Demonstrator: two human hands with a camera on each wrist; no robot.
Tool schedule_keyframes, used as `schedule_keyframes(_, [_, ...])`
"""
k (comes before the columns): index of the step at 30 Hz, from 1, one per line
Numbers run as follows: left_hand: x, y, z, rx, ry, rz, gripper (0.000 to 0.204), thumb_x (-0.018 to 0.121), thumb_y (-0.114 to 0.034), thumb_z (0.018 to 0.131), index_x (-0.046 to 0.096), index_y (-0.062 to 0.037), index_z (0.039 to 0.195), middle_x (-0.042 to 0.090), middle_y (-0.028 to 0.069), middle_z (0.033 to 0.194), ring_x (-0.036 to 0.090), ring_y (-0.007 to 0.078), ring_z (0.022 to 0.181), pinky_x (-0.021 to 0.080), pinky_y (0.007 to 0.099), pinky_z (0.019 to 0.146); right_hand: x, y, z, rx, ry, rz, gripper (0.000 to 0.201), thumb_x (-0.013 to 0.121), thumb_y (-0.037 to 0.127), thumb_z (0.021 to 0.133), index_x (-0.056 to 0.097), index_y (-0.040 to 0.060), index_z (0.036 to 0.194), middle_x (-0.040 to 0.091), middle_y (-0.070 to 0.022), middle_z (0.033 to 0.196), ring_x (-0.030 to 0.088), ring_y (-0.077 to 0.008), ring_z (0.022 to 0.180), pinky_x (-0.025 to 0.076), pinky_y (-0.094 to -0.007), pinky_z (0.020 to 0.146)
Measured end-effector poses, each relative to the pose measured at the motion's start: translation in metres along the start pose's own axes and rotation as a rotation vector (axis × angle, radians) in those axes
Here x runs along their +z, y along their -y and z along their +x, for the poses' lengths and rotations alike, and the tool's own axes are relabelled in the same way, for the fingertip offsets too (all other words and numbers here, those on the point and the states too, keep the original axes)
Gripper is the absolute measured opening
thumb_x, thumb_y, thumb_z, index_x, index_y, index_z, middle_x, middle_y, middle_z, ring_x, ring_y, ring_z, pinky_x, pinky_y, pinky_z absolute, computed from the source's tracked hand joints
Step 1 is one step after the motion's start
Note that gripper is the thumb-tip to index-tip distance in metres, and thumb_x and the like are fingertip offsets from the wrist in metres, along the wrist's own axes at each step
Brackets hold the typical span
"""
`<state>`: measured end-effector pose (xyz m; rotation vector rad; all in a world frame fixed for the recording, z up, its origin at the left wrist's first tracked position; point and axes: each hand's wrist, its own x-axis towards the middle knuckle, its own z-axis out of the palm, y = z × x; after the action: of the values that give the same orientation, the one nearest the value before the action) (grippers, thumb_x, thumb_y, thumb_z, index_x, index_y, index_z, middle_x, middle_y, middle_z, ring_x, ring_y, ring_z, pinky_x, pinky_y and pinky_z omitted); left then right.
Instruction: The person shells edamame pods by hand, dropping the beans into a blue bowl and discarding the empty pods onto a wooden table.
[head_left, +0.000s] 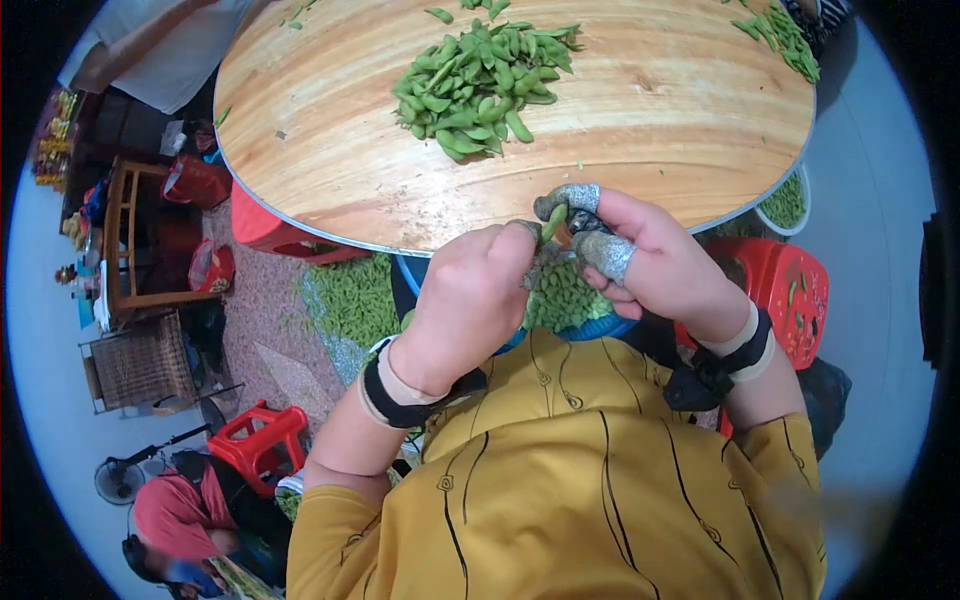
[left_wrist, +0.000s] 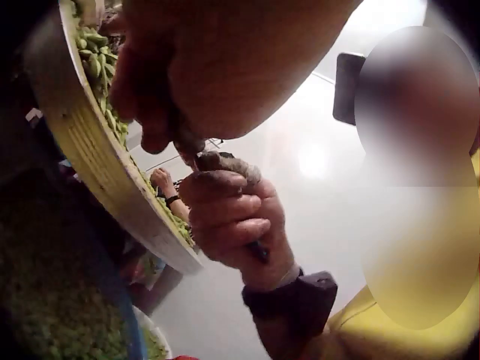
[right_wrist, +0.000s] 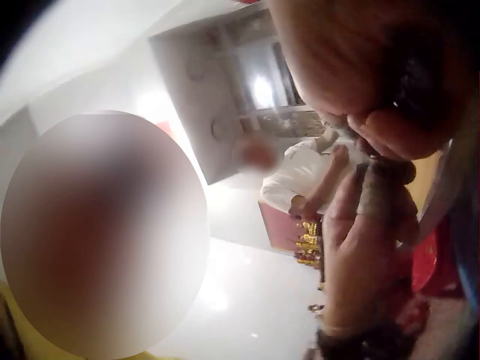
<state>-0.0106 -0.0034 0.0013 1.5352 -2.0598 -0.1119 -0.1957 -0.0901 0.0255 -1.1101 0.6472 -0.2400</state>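
In the head view my left hand (head_left: 475,285) pinches a green soybean pod (head_left: 553,224) between thumb and fingers, close over the table's near edge. My right hand (head_left: 655,255) meets it from the other side, its taped thumb and forefinger right at the pod. Silver tape wraps the right fingertips. A small dark tool (left_wrist: 259,252) pokes out below the curled right fingers in the left wrist view; most of it is hidden in the palm. Under both hands, green beans (head_left: 565,300) lie in a blue basin (head_left: 603,326) at the lap.
A pile of pods (head_left: 480,85) lies on the wooden table (head_left: 330,150), with more pods (head_left: 785,40) at its far right. Red stools (head_left: 790,290) flank the seat. Pods (head_left: 355,300) cover the floor at left. Other people sit or stand around.
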Motion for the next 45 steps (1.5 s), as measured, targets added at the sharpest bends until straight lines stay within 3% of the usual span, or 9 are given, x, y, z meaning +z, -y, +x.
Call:
schedule_keyframes(3, [-0.018,-0.001,-0.002,-0.700,0.347,-1.310,0.011,0.054,-0.009,0.091,0.057,-0.0014,0.098,0.058,0.0035,0.073,0.056,0.0148,0.054,0.046,0.0289,0.052,0.000,0.004,-0.008,0.103,0.080,0.214,0.036,0.045,0.007,0.092,0.049,0.0063,0.127,0.049,0.0036,0.068,0.037,-0.0018,0.045,0.031,-0.0170,0.039])
schedule_keyframes(6, [-0.013,-0.002,-0.008,-0.781,0.282,-1.955,0.014,0.052,-0.015,0.095,0.058,-0.0025,0.097,0.058,0.0002,0.073,0.054,0.0111,0.054,0.045,0.0236,0.051,0.003,0.011,-0.012,0.180,0.106,0.343,0.036,0.042,0.003,0.086,0.055,0.0085,0.120,0.050,0.0029,0.071,0.043,-0.0036,0.051,0.035,-0.0177,0.041])
schedule_keyframes(14, [0.002,-0.008,-0.008,-0.070,-0.018,0.124,0.019,0.067,-0.002,0.076,0.058,0.0006,0.092,0.059,0.0147,0.071,0.057,0.0280,0.057,0.045,0.0324,0.051,0.015,-0.004,-0.003,0.056,-0.057,-0.029,0.034,0.041,0.003,0.087,0.055,0.0063,0.118,0.053,0.0009,0.072,0.045,-0.0040,0.048,0.041,-0.0195,0.040])
schedule_keyframes(19, [-0.004,-0.012,-0.006,-0.207,0.026,-0.243,0.011,0.059,-0.002,0.084,0.057,0.0012,0.094,0.062,0.0124,0.076,0.056,0.0261,0.059,0.045,0.0321,0.051,0.011,-0.013,-0.005,0.013,-0.070,0.031,0.030,0.042,0.004,0.089,0.055,0.0056,0.116,0.054,0.0003,0.072,0.045,-0.0034,0.045,0.041,-0.0181,0.040])
schedule_keyframes(21, [-0.015,-0.012,-0.004,-0.993,0.244,-1.647,0.010,0.053,-0.001,0.086,0.057,0.0006,0.095,0.060,0.0122,0.075,0.058,0.0181,0.060,0.048,0.0300,0.056,0.008,-0.014,-0.009,0.005,-0.037,0.023,0.028,0.045,0.005,0.090,0.054,0.0051,0.117,0.053,0.0023,0.070,0.049,-0.0071,0.050,0.045,-0.0229,0.044])
schedule_keyframes(27, [-0.006,-0.020,-0.007,-0.546,0.333,-0.876,0.013,0.049,-0.007,0.092,0.055,0.0004,0.100,0.057,0.0032,0.074,0.053,0.0096,0.063,0.045,0.0236,0.059,0.011,-0.011,-0.015,-0.404,-0.347,-0.783,0.027,0.062,0.008,0.079,0.056,0.0013,0.105,0.059,-0.0113,0.078,0.059,-0.0283,0.072,0.048,-0.0363,0.063])
schedule_keyframes(33, [-0.015,-0.009,-0.011,-0.233,0.503,-0.751,0.011,0.048,-0.005,0.090,0.056,0.0015,0.093,0.056,0.0055,0.071,0.052,0.0125,0.064,0.044,0.0277,0.060,-0.013,-0.018,-0.004,-0.598,-0.051,-1.060,0.026,0.067,0.011,0.076,0.061,0.0037,0.100,0.059,-0.0137,0.078,0.056,-0.0330,0.069,0.048,-0.0338,0.064])
schedule_keyframes(40, [-0.028,-0.010,-0.027,-0.793,0.544,-1.229,0.014,0.044,-0.006,0.092,0.057,-0.0009,0.093,0.057,-0.0002,0.075,0.050,0.0060,0.062,0.042,0.0205,0.059,0.001,-0.030,-0.009,-0.342,-0.036,-0.597,0.021,0.065,0.009,0.072,0.059,0.0032,0.091,0.061,-0.0167,0.076,0.060,-0.0364,0.072,0.048,-0.0405,0.061])
schedule_keyframes(45, [-0.006,-0.001,-0.037,-0.676,0.572,-0.851,0.018,0.038,0.001,0.089,0.054,-0.0006,0.098,0.058,0.0007,0.079,0.054,0.0078,0.068,0.046,0.0223,0.062,0.014,-0.046,-0.009,-0.533,-0.255,-1.136,0.019,0.067,0.009,0.070,0.055,0.0017,0.083,0.057,-0.0160,0.074,0.059,-0.0359,0.070,0.049,-0.0426,0.062])
